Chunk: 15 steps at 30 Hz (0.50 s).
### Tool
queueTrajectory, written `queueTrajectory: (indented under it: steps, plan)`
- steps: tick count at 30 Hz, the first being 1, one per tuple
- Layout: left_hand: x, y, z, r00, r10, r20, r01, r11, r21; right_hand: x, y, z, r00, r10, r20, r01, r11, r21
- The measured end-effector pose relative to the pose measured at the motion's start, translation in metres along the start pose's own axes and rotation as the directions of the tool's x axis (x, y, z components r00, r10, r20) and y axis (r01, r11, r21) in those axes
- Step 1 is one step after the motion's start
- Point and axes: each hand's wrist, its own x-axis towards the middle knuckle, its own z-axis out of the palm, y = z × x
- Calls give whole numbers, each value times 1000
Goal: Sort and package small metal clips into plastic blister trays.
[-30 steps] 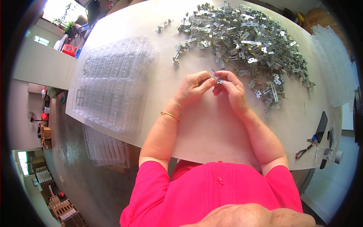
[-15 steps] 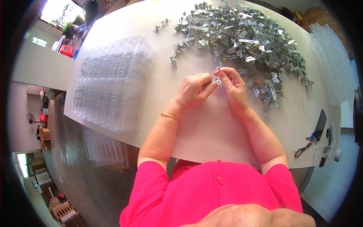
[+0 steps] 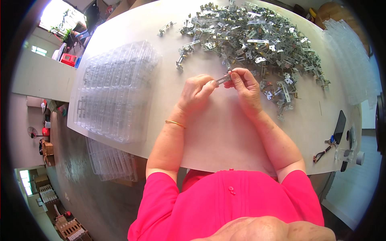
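Between my two hands is a small metal bracket (image 3: 222, 80), a slotted silver strip lying crosswise just in front of a heap of like parts. My left hand (image 3: 197, 91) pinches its left end between thumb and fingers. The fingers of my right hand (image 3: 245, 86) are closed on its right end, where a small piece stands up at the fingertips; its exact shape is too small to make out. The heap of metal brackets (image 3: 257, 38), silver with brassy bits, spreads over the far middle and right of the table, its near edge close to my right hand.
Stacked clear plastic trays (image 3: 114, 86) stand on the table (image 3: 217, 136) at left, with more trays (image 3: 112, 160) below its edge. Clear plastic sheets (image 3: 348, 60) lie at far right. A phone (image 3: 340, 125) and keys on a cord (image 3: 323, 152) rest near the right edge.
My left hand has moved slightly left and away from my right fingertips, so more of the bracket's strip shows between them. The whole view has shifted a little.
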Motion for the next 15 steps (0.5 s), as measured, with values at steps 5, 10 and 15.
queueTrajectory:
  steps: [5,10,15]
  plan:
    - [-2,4,4,969,-212,130,231,959,-161,1,7,-3,997,-74,-9,73,995,-61]
    - [-2,-5,10,984,-92,-151,91,996,-17,0,8,-3,958,-278,-68,235,900,-368]
    - [-1,1,16,969,62,-238,-28,989,144,-10,-5,10,985,-173,-8,150,875,-460]
